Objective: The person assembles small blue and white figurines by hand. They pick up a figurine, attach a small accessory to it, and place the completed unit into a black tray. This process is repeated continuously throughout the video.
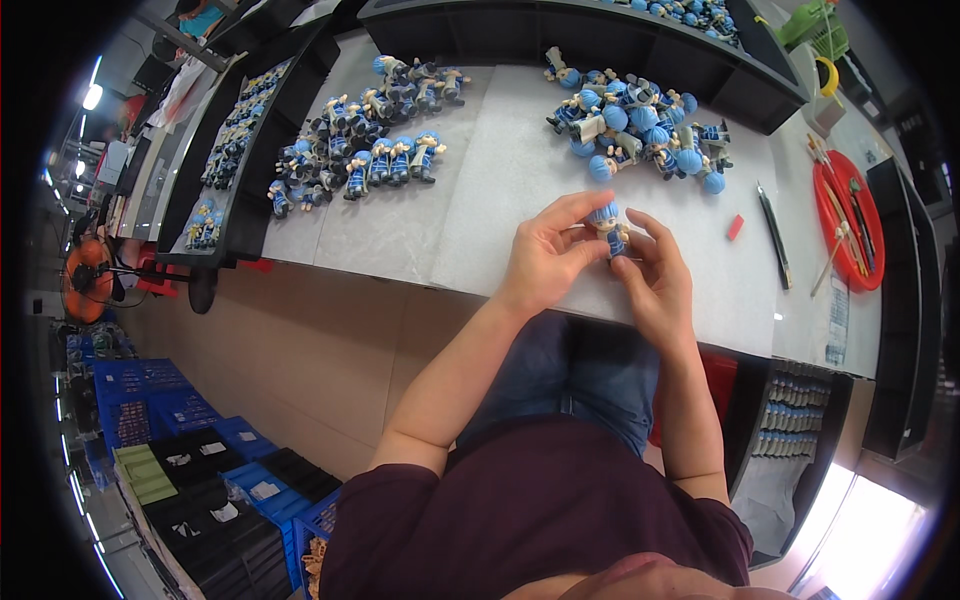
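Observation:
Above the front edge of the white table, a small figurine [613,238] with blue hair and a blue outfit stands upright between my two hands. My left hand [552,248] pinches it at the head and side with fingers and thumb. From the other side, my right hand [655,275] has its thumb near the figurine's base and its fingers curled round. Just beyond my hands lies a loose heap of similar blue-haired figurines [650,125]. To the left, more figurines [365,130] are grouped, a few in a row.
Right of my hands are a pink eraser-like block [736,228], a thin pen-like tool [773,235] and a red tray [872,200] with brushes. Black bins [590,45] border the table's back, and a black tray [265,215] of figurines its left. Blue crates [150,380] stand lower left.

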The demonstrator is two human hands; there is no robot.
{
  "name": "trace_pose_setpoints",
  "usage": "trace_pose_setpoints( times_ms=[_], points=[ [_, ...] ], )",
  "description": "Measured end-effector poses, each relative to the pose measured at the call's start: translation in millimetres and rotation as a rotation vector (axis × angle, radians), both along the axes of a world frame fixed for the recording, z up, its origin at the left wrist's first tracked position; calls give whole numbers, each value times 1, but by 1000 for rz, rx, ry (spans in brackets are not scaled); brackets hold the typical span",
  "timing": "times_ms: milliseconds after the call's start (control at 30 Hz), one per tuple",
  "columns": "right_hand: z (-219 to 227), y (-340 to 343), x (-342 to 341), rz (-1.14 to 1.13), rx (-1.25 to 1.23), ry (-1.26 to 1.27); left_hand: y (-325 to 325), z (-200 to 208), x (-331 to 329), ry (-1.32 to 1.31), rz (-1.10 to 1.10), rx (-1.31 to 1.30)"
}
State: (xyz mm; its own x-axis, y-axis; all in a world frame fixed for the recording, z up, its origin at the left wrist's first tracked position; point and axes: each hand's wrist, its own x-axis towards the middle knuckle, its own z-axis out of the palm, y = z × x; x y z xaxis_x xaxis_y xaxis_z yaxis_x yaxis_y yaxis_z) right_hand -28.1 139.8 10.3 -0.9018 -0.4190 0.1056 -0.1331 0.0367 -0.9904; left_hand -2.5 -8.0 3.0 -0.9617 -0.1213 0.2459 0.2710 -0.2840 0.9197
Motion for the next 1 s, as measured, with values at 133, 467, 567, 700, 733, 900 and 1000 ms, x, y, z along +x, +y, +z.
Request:
trace_pose_setpoints(
  times_ms=[133,467,567,700,733,900,1000],
  points=[
    [-3,0,0,-9,-40,15,0,6,2,-57,-18,38],
    [0,2,3,-21,-94,33,-1,2,-2,-204,43,82],
    [1,2,3,-24,-105,47,-1,4,-2,-239,36,98],
    [1,2,4,-34,-131,49,0,5,-2,-264,41,72],
    [2,2,4,-37,-135,45,0,4,-2,-267,43,71],
    [1,3,4,-51,-146,53,0,5,-2,-261,50,78],
    [-1,2,3,-65,-144,95,-1,6,-3,-278,28,160]
  ],
)
